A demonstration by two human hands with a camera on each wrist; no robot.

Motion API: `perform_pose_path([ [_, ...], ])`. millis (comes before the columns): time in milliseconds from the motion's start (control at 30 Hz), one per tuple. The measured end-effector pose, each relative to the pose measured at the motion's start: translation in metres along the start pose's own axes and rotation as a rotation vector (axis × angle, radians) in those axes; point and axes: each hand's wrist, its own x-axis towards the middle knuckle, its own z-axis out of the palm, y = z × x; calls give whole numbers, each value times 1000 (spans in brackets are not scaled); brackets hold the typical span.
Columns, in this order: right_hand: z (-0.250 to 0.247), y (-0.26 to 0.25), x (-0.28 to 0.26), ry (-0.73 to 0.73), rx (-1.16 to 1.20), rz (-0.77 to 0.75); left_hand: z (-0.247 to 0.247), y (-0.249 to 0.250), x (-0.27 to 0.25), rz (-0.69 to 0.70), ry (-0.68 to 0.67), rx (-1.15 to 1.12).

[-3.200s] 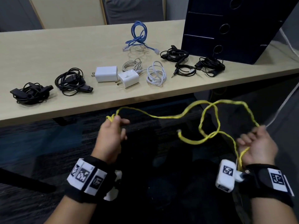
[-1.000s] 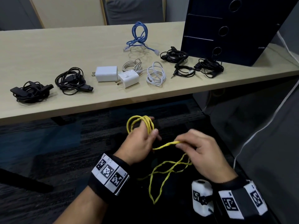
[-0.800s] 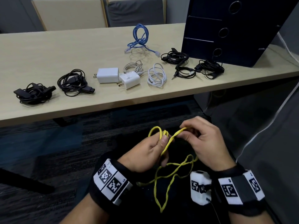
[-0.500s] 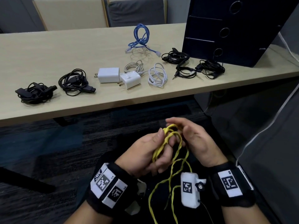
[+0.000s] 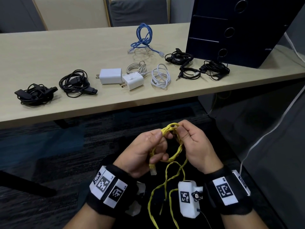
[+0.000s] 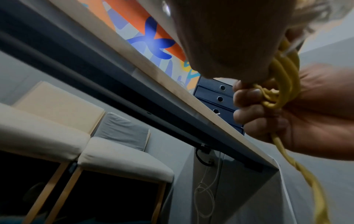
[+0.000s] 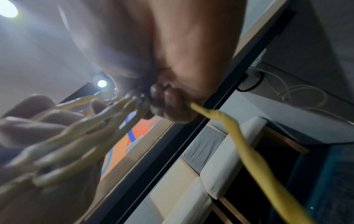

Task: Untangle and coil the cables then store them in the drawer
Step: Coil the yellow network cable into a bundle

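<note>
A yellow cable (image 5: 175, 155) hangs in front of me below the table edge, partly wound into a small coil. My left hand (image 5: 148, 151) grips the coil, with loops round its fingers and a clear plug (image 5: 153, 170) dangling under it. My right hand (image 5: 189, 142) pinches the strand at the coil's top right. The loose tail (image 5: 165, 187) drops between my wrists. In the left wrist view the yellow cable (image 6: 283, 84) bunches between both hands. The right wrist view shows the yellow cable (image 7: 239, 136) running out from the fingertips. A dark drawer unit (image 5: 239, 30) stands on the table's right.
On the wooden table (image 5: 49, 52) lie two black cable bundles (image 5: 74, 83) at the left, two white chargers (image 5: 122, 78), white cables (image 5: 160, 76), a blue cable (image 5: 143, 38) and more black cables (image 5: 206, 68) by the drawers. Chairs (image 5: 99, 12) stand behind.
The cable was stretched wide between my hands; since then the hands came together and the left hand has gathered several loops. The hanging tail has shortened.
</note>
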Motion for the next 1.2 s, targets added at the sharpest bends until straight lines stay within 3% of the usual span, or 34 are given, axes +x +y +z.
perform_pose_path([
  [267, -2, 7, 0, 11, -1, 29, 22, 0, 1, 40, 248, 214],
  [400, -1, 10, 1, 30, 70, 33, 25, 1, 2, -13, 302, 13],
  [500, 0, 13, -1, 20, 173, 45, 24, 5, 2, -86, 263, -227],
  [633, 11, 19, -8, 68, 274, 152, 25, 12, 7, 13, 324, -288],
  [733, 21, 25, -11, 46, 138, 154, 27, 13, 13, 88, 374, -291],
  [867, 33, 40, -25, -64, 184, 277, 25, 22, 19, 216, 397, -342],
  [1033, 42, 47, -45, -308, -193, 180, 19, 36, 30, 390, 500, -347],
  [1100, 41, 36, -45, -406, -302, 137, 21, 31, 34, 446, 554, -273],
  [1200, 33, 11, -46, -490, -419, 41, 22, 16, 37, 516, 652, 16],
])
